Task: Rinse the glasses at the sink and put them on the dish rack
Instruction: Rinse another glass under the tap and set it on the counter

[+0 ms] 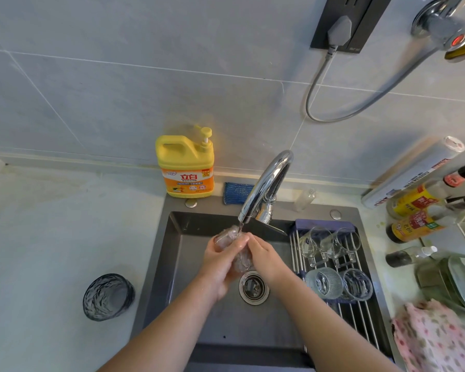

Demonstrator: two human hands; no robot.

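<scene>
Head view: a clear ribbed glass sits under the curved chrome tap, over the dark steel sink.
The left hand wraps it, mostly hiding it; the right hand pinches its rim, fingers together.

The sink sits in the table, with the tap behind it. A soap bottle stands behind the sink's left corner. The dish rack lies across the sink's right side, carrying glasses. One glass stands on the table left of the sink.
</scene>
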